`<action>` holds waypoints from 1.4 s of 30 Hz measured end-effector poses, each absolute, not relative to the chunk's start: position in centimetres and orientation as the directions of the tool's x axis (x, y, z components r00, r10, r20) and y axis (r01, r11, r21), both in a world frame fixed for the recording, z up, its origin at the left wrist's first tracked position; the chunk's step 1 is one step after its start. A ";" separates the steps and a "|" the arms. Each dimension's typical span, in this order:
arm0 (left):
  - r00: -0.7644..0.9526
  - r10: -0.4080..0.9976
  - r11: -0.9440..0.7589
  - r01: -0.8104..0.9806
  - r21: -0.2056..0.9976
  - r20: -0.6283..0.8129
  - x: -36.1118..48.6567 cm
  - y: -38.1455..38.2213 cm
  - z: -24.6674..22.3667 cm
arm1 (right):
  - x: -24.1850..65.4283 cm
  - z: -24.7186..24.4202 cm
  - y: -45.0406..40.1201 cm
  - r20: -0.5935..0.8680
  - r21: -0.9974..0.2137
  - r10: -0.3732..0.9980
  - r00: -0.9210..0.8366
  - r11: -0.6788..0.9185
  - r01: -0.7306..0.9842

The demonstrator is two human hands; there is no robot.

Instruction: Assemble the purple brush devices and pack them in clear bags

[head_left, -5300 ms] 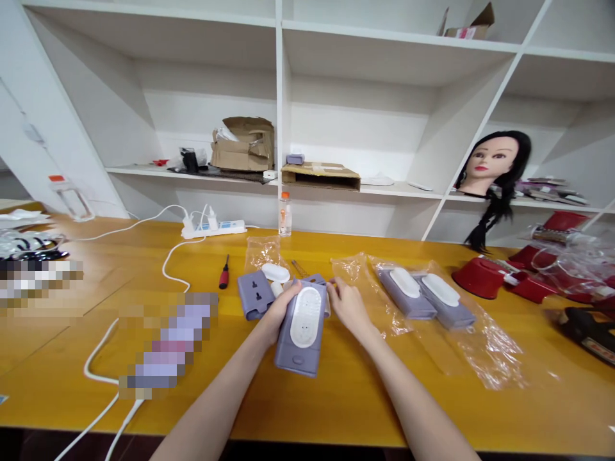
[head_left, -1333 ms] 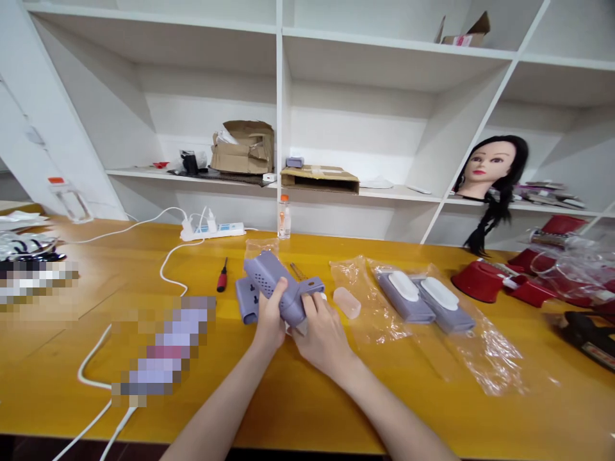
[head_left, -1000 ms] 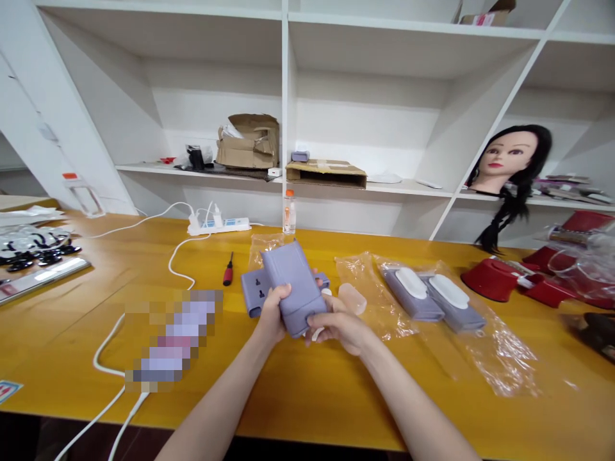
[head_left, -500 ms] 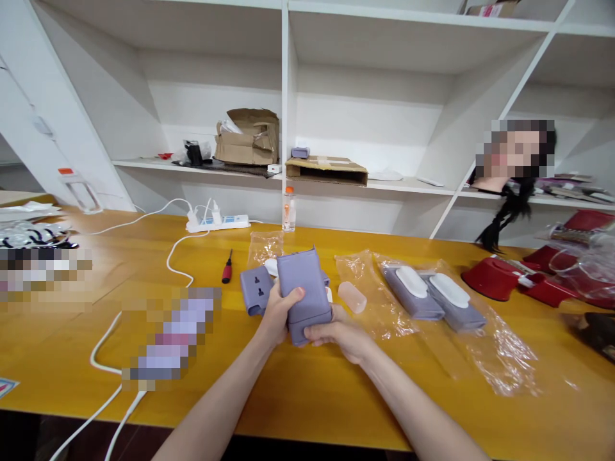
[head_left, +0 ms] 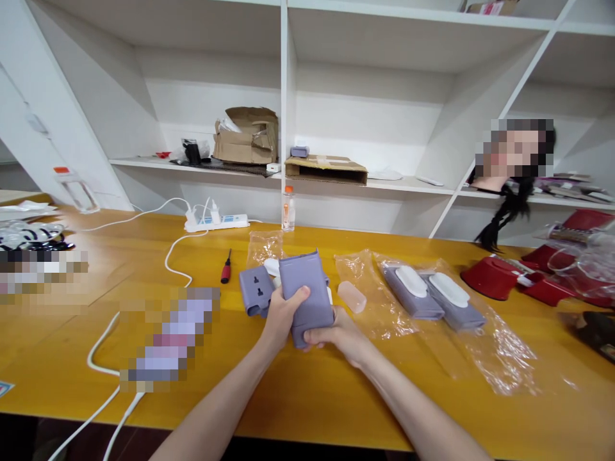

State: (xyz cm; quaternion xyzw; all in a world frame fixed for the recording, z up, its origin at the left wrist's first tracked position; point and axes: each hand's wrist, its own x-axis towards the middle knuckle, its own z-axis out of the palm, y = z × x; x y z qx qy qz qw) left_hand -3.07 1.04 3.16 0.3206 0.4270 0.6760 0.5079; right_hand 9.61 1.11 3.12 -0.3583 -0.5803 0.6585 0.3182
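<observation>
Our left hand (head_left: 282, 319) curls closed around a lavender plastic housing (head_left: 306, 291), while our half-open right hand (head_left: 334, 334) cradles its base from below.

Head-worn view, forward and down (quite close)

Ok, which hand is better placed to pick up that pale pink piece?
Probably the right hand: it cradles the lavender plastic casing from below and lies nearer the pale pink piece, while the left hand grips the casing's other side, with the casing between it and the piece.
</observation>
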 end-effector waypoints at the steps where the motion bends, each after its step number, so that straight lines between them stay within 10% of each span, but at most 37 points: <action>1: -0.278 0.960 -0.100 -0.426 0.899 -0.025 -3.2 1.0 3.4 | 9.5 3.1 1.0 -0.094 -0.992 0.837 -0.539 -0.123 -0.018; 18: -0.014 0.959 0.187 -0.721 0.667 -0.284 -4.3 1.4 4.0 | 8.8 2.9 0.6 -0.017 -1.000 0.841 -0.540 -0.013 0.012; 28: -0.075 0.994 0.011 -0.660 0.751 -0.080 -4.6 1.4 3.8 | 10.3 3.2 1.2 -0.142 -0.939 0.755 -0.640 -0.308 -0.155; 36: -0.160 0.975 -0.217 -0.574 0.790 0.151 -3.1 1.4 3.1 | 9.0 3.2 1.0 0.224 -0.870 0.942 -0.252 0.309 0.383; 42: -0.177 0.971 -0.236 -0.609 0.757 0.161 -3.4 1.1 3.2 | 8.0 4.1 0.4 0.067 -0.890 0.906 -0.419 0.244 0.386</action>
